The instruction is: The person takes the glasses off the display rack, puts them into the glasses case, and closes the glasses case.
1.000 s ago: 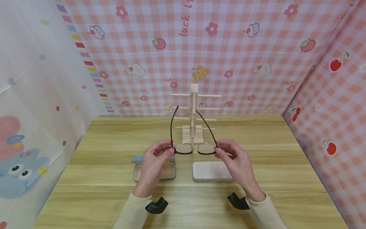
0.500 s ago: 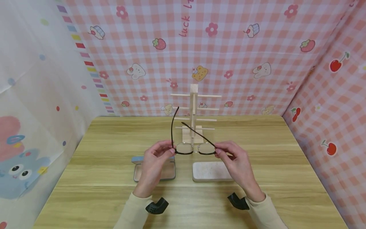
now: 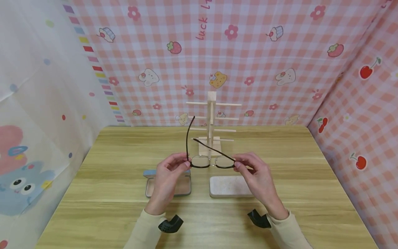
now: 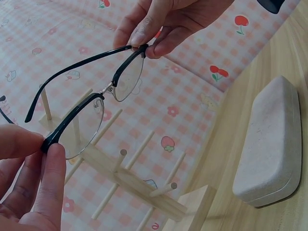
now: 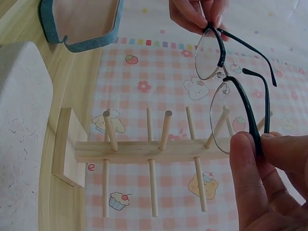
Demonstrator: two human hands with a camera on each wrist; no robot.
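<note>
Held between both hands above the table is a pair of black half-rim eyeglasses. My left hand pinches the left end of the frame at the hinge, and my right hand pinches the right end. The left temple points away from me, unfolded. Partly folded, the right temple slants inward across the right lens. Below the left hand lies an open blue eyeglass case, partly hidden by that hand. A closed whitish eyeglass case sits below the right hand, which covers its right end.
Behind the eyeglasses stands a wooden display rack with several pegs sticking out to both sides. The wooden tabletop reaches back to a pink checked cloth wall. Cloth also hangs at the left and right.
The right temple has swung inward from pointing away, and now crosses toward the left. The left temple and both hands have stayed nearly in place.
</note>
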